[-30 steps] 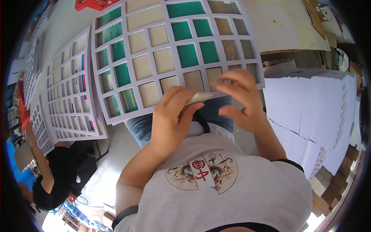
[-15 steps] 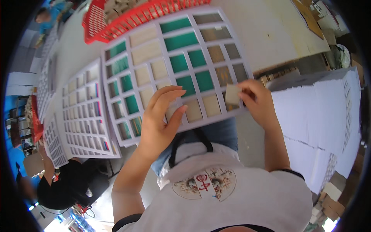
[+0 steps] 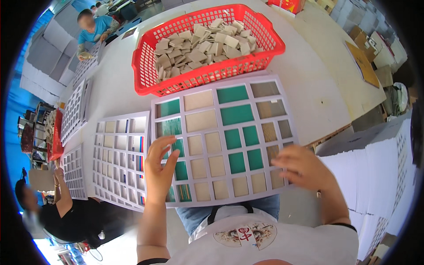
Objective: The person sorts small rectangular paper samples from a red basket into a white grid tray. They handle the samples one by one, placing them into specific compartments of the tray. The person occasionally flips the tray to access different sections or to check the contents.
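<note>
fingers of the left hand (image 3: pixel 160 170) curve well apart from the thumb, nothing between them, over the left side of a white grid frame (image 3: pixel 225 202). the right hand (image 3: pixel 304 168), blurred, is at the frame's lower right, fingers loosely bent; whether they grip anything cannot be told. the frame lies before the person, cells showing green panels (image 3: pixel 232 114) and beige panels (image 3: pixel 198 100). just beyond, a red basket (image 3: pixel 243 65) holds loose beige squares (image 3: pixel 198 48).
</note>
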Tool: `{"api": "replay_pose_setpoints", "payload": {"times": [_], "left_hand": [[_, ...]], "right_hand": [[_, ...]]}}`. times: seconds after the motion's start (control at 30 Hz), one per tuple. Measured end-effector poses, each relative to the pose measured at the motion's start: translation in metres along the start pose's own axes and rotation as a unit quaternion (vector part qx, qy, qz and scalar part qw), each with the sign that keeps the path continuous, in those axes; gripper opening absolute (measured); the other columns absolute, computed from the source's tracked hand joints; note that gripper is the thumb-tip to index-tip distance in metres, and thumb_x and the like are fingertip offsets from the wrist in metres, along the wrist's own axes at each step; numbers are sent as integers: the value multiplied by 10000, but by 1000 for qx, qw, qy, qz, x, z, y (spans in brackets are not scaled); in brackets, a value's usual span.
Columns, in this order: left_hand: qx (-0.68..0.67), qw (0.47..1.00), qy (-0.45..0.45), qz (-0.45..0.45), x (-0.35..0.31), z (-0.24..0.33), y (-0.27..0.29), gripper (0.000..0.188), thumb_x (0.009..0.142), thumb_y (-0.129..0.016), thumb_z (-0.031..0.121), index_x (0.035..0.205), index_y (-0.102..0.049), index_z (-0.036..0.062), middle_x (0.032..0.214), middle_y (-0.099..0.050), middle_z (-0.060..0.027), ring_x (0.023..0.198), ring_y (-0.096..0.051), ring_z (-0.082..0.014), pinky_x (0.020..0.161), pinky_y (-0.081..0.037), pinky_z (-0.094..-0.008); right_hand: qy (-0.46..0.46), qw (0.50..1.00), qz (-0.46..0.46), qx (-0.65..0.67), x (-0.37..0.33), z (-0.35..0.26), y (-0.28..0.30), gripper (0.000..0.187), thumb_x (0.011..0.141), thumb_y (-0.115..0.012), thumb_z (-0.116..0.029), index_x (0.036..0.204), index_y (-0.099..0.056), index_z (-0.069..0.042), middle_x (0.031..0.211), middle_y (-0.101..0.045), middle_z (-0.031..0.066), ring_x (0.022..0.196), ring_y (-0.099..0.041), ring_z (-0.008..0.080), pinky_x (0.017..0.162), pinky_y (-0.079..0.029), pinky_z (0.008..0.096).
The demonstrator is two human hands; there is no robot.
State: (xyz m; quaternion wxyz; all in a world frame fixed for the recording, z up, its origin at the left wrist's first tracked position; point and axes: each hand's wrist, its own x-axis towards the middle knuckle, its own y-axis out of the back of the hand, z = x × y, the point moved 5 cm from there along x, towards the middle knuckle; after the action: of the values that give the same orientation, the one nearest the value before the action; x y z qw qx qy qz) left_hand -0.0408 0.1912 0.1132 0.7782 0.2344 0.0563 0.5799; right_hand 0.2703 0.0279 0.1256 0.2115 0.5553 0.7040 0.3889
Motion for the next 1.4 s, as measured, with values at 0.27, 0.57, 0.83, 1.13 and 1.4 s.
{"api": "replay_pose_setpoints", "payload": {"times": [0.27, 0.57, 0.83, 1.13, 1.4], "left_hand": [[-52, 986, 98, 125, -50, -45, 52, 266, 867, -604, -69, 1122, -622, 2, 1179, -608, -107, 1121, -582, -204, 972, -476, -324], [-46, 949, 168, 264, -63, -76, 79, 165, 842, -581, -47, 989, -657, -41, 1021, -659, -132, 1005, -618, -244, 937, -461, -343], [-83, 941, 185, 270, -65, -89, 79, 144, 869, -606, 3, 999, -652, -37, 1012, -659, -124, 987, -623, -240, 910, -478, -341], [-116, 945, 143, 271, -69, -71, 90, 157, 873, -591, -50, 1024, -633, -44, 1029, -655, -125, 991, -628, -207, 929, -478, -313], [-287, 956, 54, 14, 20, -40, 26, 488, 882, -689, 171, 1290, -513, -29, 1291, -557, -164, 1217, -542, -257, 1042, -417, -392]], "right_hand": [[-21, 990, 97, -98, 305, 152, 86, 390, 806, -686, -138, 1174, -625, -27, 1163, -601, 180, 1132, -580, 309, 941, -468, 395], [-69, 829, -232, -505, 493, 265, 20, 548, 727, -714, -195, 1239, -583, -50, 1237, -624, 171, 1129, -600, 351, 919, -503, 439], [5, 893, -95, -439, 473, 253, 17, 506, 728, -729, -199, 1220, -621, -160, 1097, -643, 158, 1099, -592, 341, 939, -483, 448], [8, 968, 43, -247, 446, 220, 77, 407, 735, -696, -121, 1138, -668, -67, 974, -700, 168, 906, -671, 305, 820, -508, 405], [-4, 973, 55, 226, 375, 93, 93, 469, 842, -658, -93, 1289, -571, 16, 1113, -673, 84, 993, -632, 138, 871, -494, 284]]}}
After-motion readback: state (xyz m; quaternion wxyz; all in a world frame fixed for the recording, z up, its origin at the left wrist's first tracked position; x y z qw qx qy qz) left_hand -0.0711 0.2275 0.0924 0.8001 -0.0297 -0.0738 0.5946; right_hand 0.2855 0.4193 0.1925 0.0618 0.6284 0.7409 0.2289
